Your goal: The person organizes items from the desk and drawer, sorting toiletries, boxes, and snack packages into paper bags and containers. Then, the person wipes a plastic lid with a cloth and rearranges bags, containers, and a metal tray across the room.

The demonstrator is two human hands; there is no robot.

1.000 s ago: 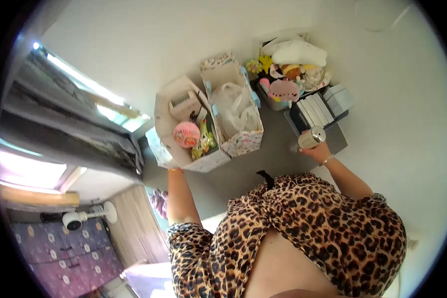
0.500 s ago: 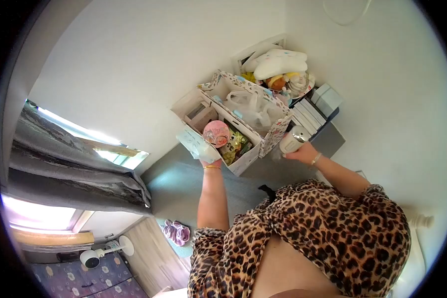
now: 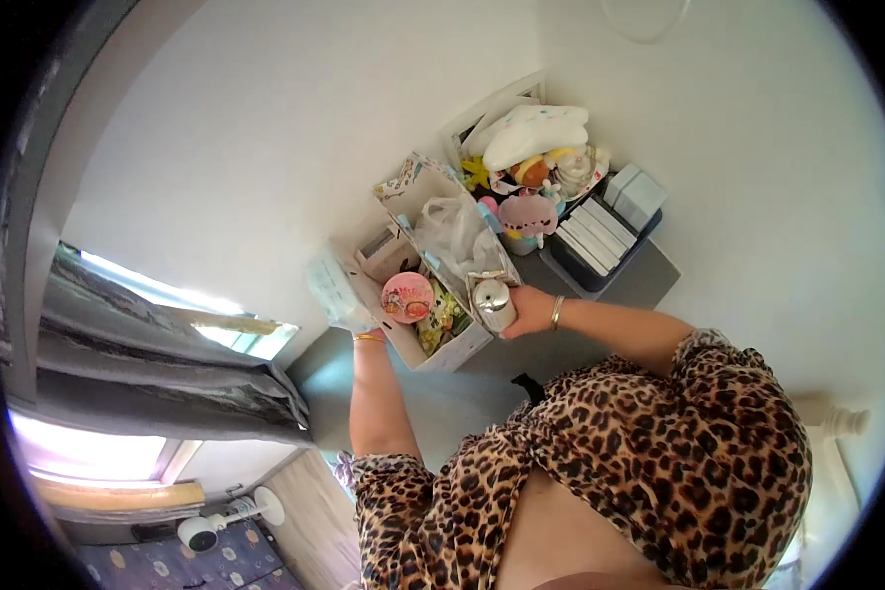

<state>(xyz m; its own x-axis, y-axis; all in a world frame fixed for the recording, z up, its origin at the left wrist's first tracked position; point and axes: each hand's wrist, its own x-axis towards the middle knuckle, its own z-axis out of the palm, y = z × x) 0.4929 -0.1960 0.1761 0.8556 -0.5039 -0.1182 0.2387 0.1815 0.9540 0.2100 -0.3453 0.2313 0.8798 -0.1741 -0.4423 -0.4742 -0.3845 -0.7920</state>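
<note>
My left hand [image 3: 367, 332] is closed on the lower end of a pale blue-and-white soft packet [image 3: 336, 287], beside the left wall of a white cardboard box [image 3: 452, 356]. Most of its fingers are hidden. In my right hand [image 3: 530, 313] is a white container with a shiny silver top [image 3: 492, 301], fingers wrapped round it, at the box's right end. Inside the near section lie a round pink-lidded tub [image 3: 407, 297] and a green-and-yellow packet [image 3: 440, 322]. A white plastic bag [image 3: 454, 236] fills the section behind, under a raised patterned flap [image 3: 411, 184].
Behind the box stand soft toys, a white plush cushion [image 3: 536, 135] and a purple-pink cat-shaped item [image 3: 528, 215]. To the right are a dark bin of white packs [image 3: 595, 236] and a pale box [image 3: 635, 194]. All rest on a grey surface [image 3: 403, 393] against the walls.
My right hand has carried the silver-topped container leftward to the box's right end. The box, my left hand and the packet appear further left and lower; the cat-shaped item is now uncovered.
</note>
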